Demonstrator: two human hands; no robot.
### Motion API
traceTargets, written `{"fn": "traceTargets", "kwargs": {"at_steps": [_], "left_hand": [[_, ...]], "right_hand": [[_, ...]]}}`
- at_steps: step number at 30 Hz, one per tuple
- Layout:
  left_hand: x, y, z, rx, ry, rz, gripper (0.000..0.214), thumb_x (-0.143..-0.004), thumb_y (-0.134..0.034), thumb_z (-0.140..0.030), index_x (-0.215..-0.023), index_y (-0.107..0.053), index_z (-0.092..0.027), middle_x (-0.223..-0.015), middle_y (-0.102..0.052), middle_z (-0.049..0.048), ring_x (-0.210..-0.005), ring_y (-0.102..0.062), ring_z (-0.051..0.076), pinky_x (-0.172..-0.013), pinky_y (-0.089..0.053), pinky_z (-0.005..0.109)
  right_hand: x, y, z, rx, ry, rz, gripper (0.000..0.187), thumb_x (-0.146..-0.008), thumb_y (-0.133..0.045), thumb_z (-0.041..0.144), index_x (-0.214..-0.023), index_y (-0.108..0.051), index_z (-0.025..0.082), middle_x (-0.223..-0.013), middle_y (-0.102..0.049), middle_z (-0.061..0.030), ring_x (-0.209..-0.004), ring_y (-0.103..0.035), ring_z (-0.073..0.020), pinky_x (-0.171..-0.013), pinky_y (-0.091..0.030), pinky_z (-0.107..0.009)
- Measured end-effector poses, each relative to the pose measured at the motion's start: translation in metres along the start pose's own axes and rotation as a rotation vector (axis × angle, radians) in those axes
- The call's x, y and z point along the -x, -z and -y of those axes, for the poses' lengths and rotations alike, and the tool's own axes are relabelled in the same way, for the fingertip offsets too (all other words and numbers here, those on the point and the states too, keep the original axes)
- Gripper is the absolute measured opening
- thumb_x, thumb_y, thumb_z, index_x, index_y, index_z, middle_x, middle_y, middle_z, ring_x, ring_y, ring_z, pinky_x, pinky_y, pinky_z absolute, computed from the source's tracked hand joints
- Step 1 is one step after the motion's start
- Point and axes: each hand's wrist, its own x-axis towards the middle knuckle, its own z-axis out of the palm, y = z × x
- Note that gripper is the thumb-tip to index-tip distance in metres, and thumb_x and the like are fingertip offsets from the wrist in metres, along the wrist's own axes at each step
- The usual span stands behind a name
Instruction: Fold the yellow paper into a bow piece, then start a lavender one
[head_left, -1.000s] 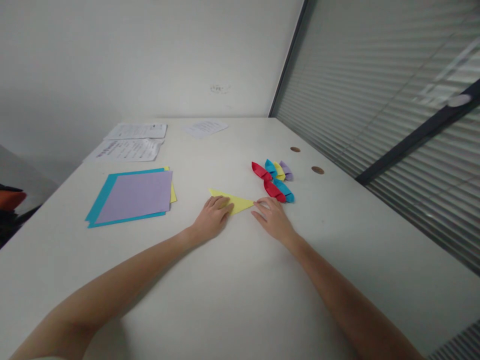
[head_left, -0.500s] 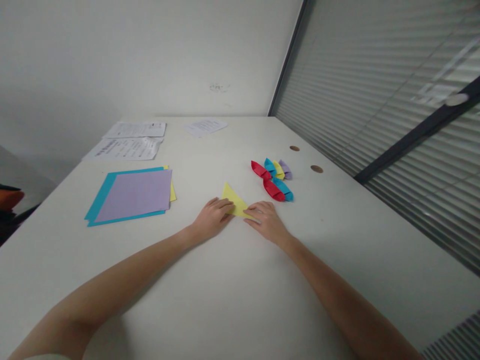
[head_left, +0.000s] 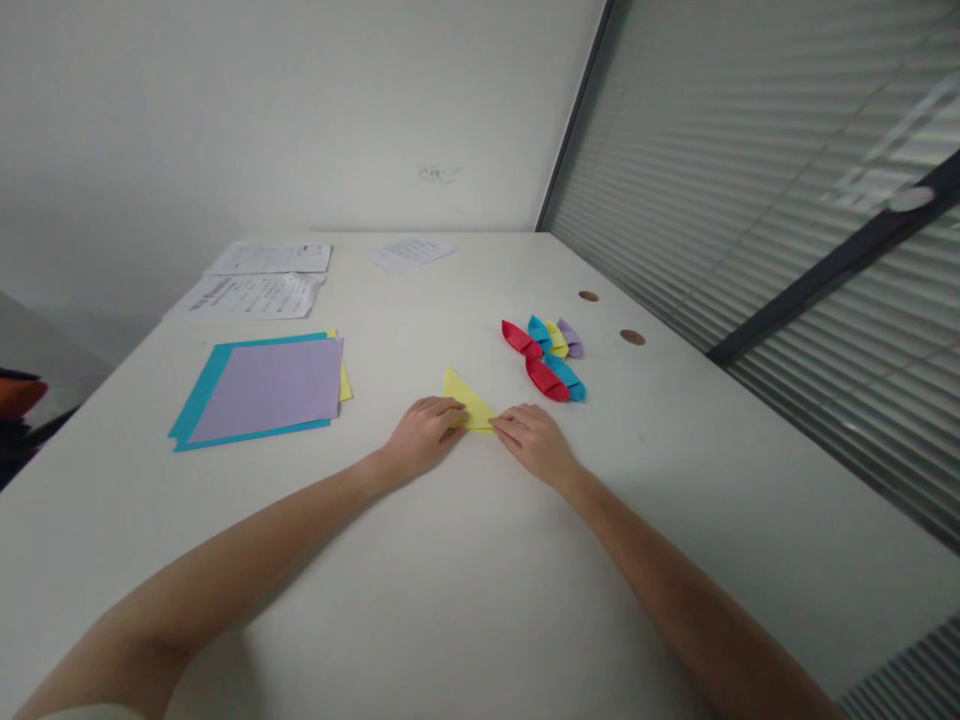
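A yellow sheet of paper (head_left: 471, 402), folded into a triangle, lies on the white table between my hands. My left hand (head_left: 426, 432) presses on its left side, with the fingers closed over the paper. At the lower right corner my right hand (head_left: 537, 442) pinches the paper between thumb and fingers. A narrow folded line runs along the triangle's near edge. Just beyond my right hand sit several small folded paper pieces, among them a red one (head_left: 546, 379), a blue one (head_left: 565, 377), a yellow one (head_left: 556, 340) and a purple one (head_left: 570, 338).
To the left lies a stack of coloured paper, a purple sheet (head_left: 274, 390) over blue (head_left: 202, 395) and yellow ones. Printed pages (head_left: 259, 296) lie at the far left, another page (head_left: 412, 253) at the back. Window blinds (head_left: 780, 220) border the table's right side.
My right fingers have drawn together on the triangle's right corner, and a folded line now shows along its near edge. The left hand has hardly moved.
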Motion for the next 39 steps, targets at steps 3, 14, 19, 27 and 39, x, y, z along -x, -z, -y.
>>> {"fn": "traceTargets", "kwargs": {"at_steps": [3, 14, 19, 27, 39], "left_hand": [[-0.001, 0.001, 0.000, -0.012, 0.001, 0.013, 0.023, -0.094, -0.051, -0.026, -0.106, -0.069, -0.018, -0.116, -0.069, 0.0101, -0.106, -0.065, 0.023, -0.094, -0.051, 0.043], [-0.001, 0.011, -0.011, -0.001, 0.011, 0.072, 0.029, -0.088, -0.055, -0.026, -0.115, -0.064, -0.021, -0.118, -0.067, 0.0086, -0.111, -0.060, 0.024, -0.097, -0.045, 0.045], [0.000, 0.013, -0.013, 0.006, -0.021, 0.105, 0.028, -0.084, -0.056, -0.026, -0.109, -0.066, -0.020, -0.124, -0.064, 0.0089, -0.113, -0.060, 0.024, -0.100, -0.043, 0.043], [-0.001, 0.014, -0.014, -0.005, -0.013, 0.124, 0.025, -0.088, -0.054, -0.033, -0.105, -0.067, -0.020, -0.123, -0.064, 0.0074, -0.113, -0.059, 0.023, -0.099, -0.043, 0.041], [-0.002, 0.019, -0.014, -0.031, -0.025, 0.142, 0.039, -0.083, -0.061, -0.047, -0.109, -0.069, -0.020, -0.112, -0.061, 0.0100, -0.106, -0.055, 0.026, -0.094, -0.040, 0.043]], "right_hand": [[0.000, 0.002, 0.000, 0.009, -0.019, -0.037, 0.029, -0.094, -0.046, 0.020, -0.114, -0.068, 0.021, -0.095, -0.069, -0.0087, -0.089, -0.058, -0.0225, -0.080, -0.043, -0.038], [-0.001, 0.001, 0.008, -0.151, 0.064, -0.069, 0.025, -0.096, -0.048, 0.031, -0.098, -0.070, 0.021, -0.087, -0.068, -0.0072, -0.083, -0.058, -0.0195, -0.079, -0.044, -0.036], [0.001, 0.002, 0.010, -0.171, 0.085, -0.034, 0.037, -0.088, -0.060, 0.044, -0.113, -0.066, 0.017, -0.107, -0.067, -0.0118, -0.100, -0.057, -0.0243, -0.088, -0.044, -0.041], [0.002, -0.004, 0.006, -0.170, 0.072, 0.062, 0.029, -0.088, -0.062, 0.042, -0.104, -0.070, 0.019, -0.106, -0.067, -0.0096, -0.101, -0.057, -0.0237, -0.088, -0.043, -0.042], [0.001, -0.008, -0.002, -0.057, -0.052, -0.115, 0.022, -0.091, -0.055, 0.016, -0.106, -0.070, 0.020, -0.106, -0.069, -0.0077, -0.102, -0.055, -0.0238, -0.087, -0.042, -0.042]]}}
